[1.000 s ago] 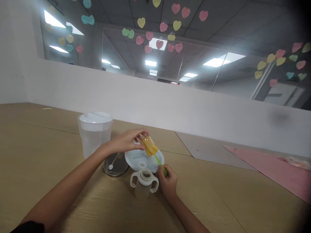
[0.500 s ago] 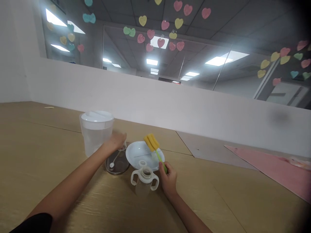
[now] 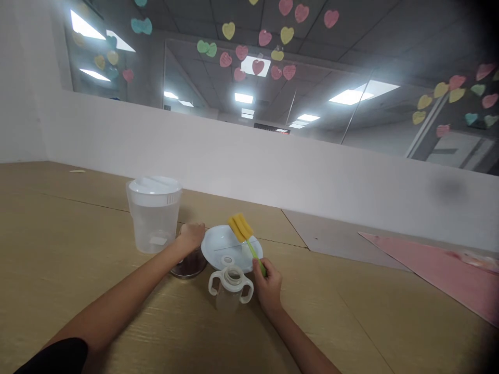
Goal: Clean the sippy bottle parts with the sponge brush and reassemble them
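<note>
My right hand [image 3: 268, 283] is closed on the green handle of a brush with a yellow sponge head [image 3: 240, 227], held over the white bowl [image 3: 210, 249]. My left hand [image 3: 192, 235] is closed over the back of a round dark dish [image 3: 188, 266]; what its fingers hold is hidden. In front of the bowl stands a clear cup with two white handles [image 3: 230, 291], its top open. A small white ring-shaped piece [image 3: 227, 260] shows at the bowl's near edge.
Left of the dish stands a clear pitcher with a white lid [image 3: 155, 218]. A pink sheet [image 3: 424, 270] lies at the right on the wooden table [image 3: 117, 311]. Behind the table runs a white wall [image 3: 234, 161] below glass with heart-shaped notes.
My left hand has moved slightly down over the dish, and the white stick piece seen there before is now mostly hidden. My right hand still holds the brush in nearly the same place.
</note>
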A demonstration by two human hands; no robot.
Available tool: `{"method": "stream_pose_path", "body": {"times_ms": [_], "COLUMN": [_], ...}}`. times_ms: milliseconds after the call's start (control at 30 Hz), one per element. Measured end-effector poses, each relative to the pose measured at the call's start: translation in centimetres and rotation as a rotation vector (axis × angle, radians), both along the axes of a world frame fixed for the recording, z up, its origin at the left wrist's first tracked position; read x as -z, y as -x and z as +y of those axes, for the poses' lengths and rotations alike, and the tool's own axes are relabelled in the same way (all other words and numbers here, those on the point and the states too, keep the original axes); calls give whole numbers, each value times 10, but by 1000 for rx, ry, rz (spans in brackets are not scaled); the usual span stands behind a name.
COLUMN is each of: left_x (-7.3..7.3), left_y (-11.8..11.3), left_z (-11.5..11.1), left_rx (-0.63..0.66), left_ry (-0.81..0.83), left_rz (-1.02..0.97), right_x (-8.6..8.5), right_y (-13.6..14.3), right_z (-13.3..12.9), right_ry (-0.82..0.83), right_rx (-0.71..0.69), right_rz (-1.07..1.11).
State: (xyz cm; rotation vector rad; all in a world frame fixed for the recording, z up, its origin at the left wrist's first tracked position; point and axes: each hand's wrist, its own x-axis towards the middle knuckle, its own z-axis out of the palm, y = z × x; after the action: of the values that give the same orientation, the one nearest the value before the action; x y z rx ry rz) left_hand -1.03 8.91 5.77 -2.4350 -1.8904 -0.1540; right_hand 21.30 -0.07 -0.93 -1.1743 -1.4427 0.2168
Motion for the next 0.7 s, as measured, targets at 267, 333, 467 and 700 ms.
{"method": "stream_pose_path", "body": {"times_ms": [267, 333, 467, 700], "left_x": [-27, -24, 0, 11], "left_y": [-19, -31, -53, -60], "left_z": [-24, -27, -23, -24], "left_rx": [276, 562, 766, 736], "left_ry": [-134, -111, -18, -30], "left_rz": [-40, -168, -255, -301], "right_x": [0, 0, -1, -2], "right_y": [0, -1, -1, 0], "right_z": [1, 1, 0, 0], "right_ry": [-12, -19, -27, -19], "right_rx": [33, 35, 34, 15], "right_rz": [34, 38, 43, 61]}}
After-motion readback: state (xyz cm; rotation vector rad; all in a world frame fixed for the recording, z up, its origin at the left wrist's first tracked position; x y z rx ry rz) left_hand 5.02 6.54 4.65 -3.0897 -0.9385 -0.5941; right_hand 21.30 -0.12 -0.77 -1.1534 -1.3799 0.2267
